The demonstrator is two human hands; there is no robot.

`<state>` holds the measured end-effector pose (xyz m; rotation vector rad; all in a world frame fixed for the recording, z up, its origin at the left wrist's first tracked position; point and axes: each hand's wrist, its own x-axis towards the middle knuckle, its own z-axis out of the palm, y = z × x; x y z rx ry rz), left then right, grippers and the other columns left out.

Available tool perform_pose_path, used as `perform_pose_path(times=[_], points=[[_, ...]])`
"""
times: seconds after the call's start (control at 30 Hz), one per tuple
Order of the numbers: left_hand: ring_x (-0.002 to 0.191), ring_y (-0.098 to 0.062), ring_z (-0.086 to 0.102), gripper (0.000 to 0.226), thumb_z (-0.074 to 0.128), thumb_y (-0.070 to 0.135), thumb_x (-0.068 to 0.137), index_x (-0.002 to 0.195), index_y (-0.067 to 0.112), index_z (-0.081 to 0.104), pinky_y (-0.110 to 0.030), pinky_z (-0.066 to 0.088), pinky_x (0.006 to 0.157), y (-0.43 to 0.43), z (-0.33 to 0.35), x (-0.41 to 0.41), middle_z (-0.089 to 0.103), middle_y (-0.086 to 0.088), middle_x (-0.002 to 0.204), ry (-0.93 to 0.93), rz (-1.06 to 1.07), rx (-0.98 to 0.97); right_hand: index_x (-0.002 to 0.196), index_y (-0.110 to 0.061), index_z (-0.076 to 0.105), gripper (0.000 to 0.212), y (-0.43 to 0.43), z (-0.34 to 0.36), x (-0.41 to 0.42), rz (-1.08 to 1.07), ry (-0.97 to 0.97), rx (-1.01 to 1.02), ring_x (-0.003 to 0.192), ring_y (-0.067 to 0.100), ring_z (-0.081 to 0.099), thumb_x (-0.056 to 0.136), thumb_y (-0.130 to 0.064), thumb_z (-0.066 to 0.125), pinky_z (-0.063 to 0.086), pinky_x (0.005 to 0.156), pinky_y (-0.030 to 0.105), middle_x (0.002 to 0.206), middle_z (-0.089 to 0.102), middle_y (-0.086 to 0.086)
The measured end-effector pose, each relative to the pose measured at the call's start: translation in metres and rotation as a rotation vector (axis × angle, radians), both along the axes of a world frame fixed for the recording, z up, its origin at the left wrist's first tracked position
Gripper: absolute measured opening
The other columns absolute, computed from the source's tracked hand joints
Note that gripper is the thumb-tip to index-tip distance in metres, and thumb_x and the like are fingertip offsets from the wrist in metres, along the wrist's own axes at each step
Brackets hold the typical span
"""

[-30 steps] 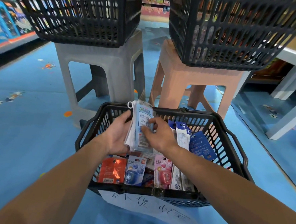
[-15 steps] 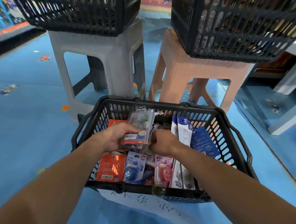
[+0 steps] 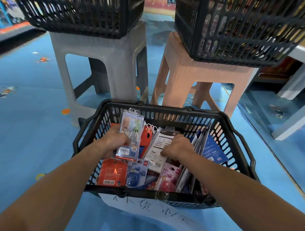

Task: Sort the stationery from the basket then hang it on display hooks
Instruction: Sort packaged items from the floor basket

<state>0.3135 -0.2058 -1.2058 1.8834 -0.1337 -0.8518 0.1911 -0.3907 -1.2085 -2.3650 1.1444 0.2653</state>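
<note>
A black plastic basket (image 3: 238, 148) full of packaged stationery sits on the blue floor in front of me. My left hand (image 3: 114, 139) is closed around a stack of clear packs (image 3: 129, 131) held upright over the basket's left half. My right hand (image 3: 177, 146) is down inside the basket, its fingers closed on a white flat pack (image 3: 159, 147). Below the hands lie an orange pack (image 3: 112, 171), a blue correction-tape pack (image 3: 136, 174) and a pink pack (image 3: 168, 178). Tall white-and-blue packs (image 3: 200, 146) stand at the right.
Two more black baskets stand on stools behind: one on a grey stool (image 3: 105, 60), one on a pink stool (image 3: 200, 72). A white paper label (image 3: 148, 208) hangs on the near basket's front. White shelf legs (image 3: 293, 112) are at the right.
My left hand has turned its stack of packs more upright. My right hand has moved right and gone down into the basket onto the white pack.
</note>
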Motion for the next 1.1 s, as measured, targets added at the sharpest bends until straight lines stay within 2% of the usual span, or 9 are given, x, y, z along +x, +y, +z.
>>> perform_pose_path(times=[0.07, 0.17, 0.37, 0.5, 0.6, 0.73, 0.83, 0.97, 1.1], points=[[0.106, -0.034, 0.064, 0.056, 0.056, -0.010, 0.088, 0.132, 0.022, 0.047, -0.038, 0.055, 0.070, -0.001, 0.003, -0.002, 0.061, -0.016, 0.121, 0.009, 0.005, -0.020, 0.127, -0.009, 0.053, 0.064, -0.001, -0.003, 0.003, -0.085, -0.059, 0.140, 0.113, 0.023, 0.062, 0.076, -0.028, 0.086, 0.054, 0.092, 0.030, 0.120, 0.062, 0.005], [0.118, -0.038, 0.061, 0.062, 0.060, -0.001, 0.086, 0.140, 0.025, 0.043, -0.052, 0.056, 0.093, -0.001, 0.005, -0.003, 0.056, -0.018, 0.137, -0.002, -0.002, -0.014, 0.111, -0.009, 0.062, 0.043, 0.001, -0.002, 0.004, -0.157, -0.156, 0.295, 0.099, 0.026, 0.069, 0.075, -0.014, 0.084, 0.060, 0.090, 0.042, 0.110, 0.070, 0.008], [0.095, -0.019, 0.056, 0.047, 0.053, -0.007, 0.094, 0.131, 0.020, 0.044, -0.036, 0.048, 0.082, 0.001, 0.010, -0.006, 0.059, -0.008, 0.114, -0.020, -0.016, 0.016, 0.103, -0.008, 0.069, 0.016, 0.000, -0.004, 0.000, -0.082, -0.158, 0.238, 0.099, 0.026, 0.070, 0.087, -0.010, 0.066, 0.061, 0.089, 0.039, 0.106, 0.071, 0.008], [0.113, -0.027, 0.053, 0.061, 0.053, -0.006, 0.094, 0.147, 0.018, 0.037, -0.040, 0.044, 0.094, 0.001, 0.007, -0.003, 0.055, -0.012, 0.131, -0.024, -0.039, 0.032, 0.107, -0.009, 0.066, 0.027, 0.000, -0.009, 0.004, -0.116, -0.125, 0.311, 0.097, 0.026, 0.070, 0.081, -0.012, 0.073, 0.062, 0.087, 0.042, 0.108, 0.071, 0.009], [0.108, -0.028, 0.059, 0.051, 0.054, -0.006, 0.094, 0.135, 0.021, 0.044, -0.045, 0.051, 0.097, 0.000, 0.008, -0.006, 0.060, -0.010, 0.119, -0.026, -0.036, 0.018, 0.124, -0.012, 0.060, 0.050, 0.004, -0.016, 0.012, -0.095, -0.044, 0.243, 0.117, 0.028, 0.062, 0.078, -0.025, 0.075, 0.055, 0.098, 0.036, 0.124, 0.066, 0.009], [0.099, -0.022, 0.058, 0.047, 0.056, -0.004, 0.095, 0.130, 0.024, 0.040, -0.040, 0.051, 0.088, -0.001, 0.007, -0.007, 0.058, -0.007, 0.116, -0.013, -0.048, -0.001, 0.140, -0.010, 0.048, 0.067, 0.011, -0.015, 0.015, -0.092, 0.017, 0.115, 0.117, 0.024, 0.062, 0.081, -0.031, 0.074, 0.052, 0.078, 0.027, 0.130, 0.063, 0.008], [0.100, -0.029, 0.066, 0.048, 0.055, -0.005, 0.095, 0.132, 0.024, 0.043, -0.041, 0.058, 0.075, -0.003, 0.006, -0.009, 0.063, -0.012, 0.115, -0.002, -0.039, -0.020, 0.144, -0.010, 0.040, 0.070, 0.012, -0.012, 0.014, -0.150, -0.054, 0.188, 0.115, 0.026, 0.062, 0.083, -0.023, 0.073, 0.058, 0.083, 0.032, 0.130, 0.061, 0.009], [0.113, -0.034, 0.062, 0.050, 0.061, -0.003, 0.090, 0.124, 0.031, 0.046, -0.057, 0.053, 0.099, -0.004, 0.005, -0.010, 0.063, -0.013, 0.121, -0.003, -0.051, -0.003, 0.132, -0.012, 0.048, 0.054, 0.014, -0.003, 0.009, -0.170, -0.205, 0.267, 0.082, 0.014, 0.060, 0.084, -0.015, 0.073, 0.046, 0.053, 0.021, 0.108, 0.061, 0.005], [0.115, -0.038, 0.061, 0.049, 0.059, -0.009, 0.087, 0.115, 0.030, 0.049, -0.061, 0.050, 0.102, -0.004, 0.010, -0.012, 0.063, -0.014, 0.121, 0.013, -0.044, -0.022, 0.105, -0.019, 0.048, 0.028, 0.024, 0.007, 0.004, -0.150, -0.413, 0.337, 0.072, 0.013, 0.052, 0.084, -0.009, 0.063, 0.042, 0.055, 0.026, 0.089, 0.055, 0.000]])
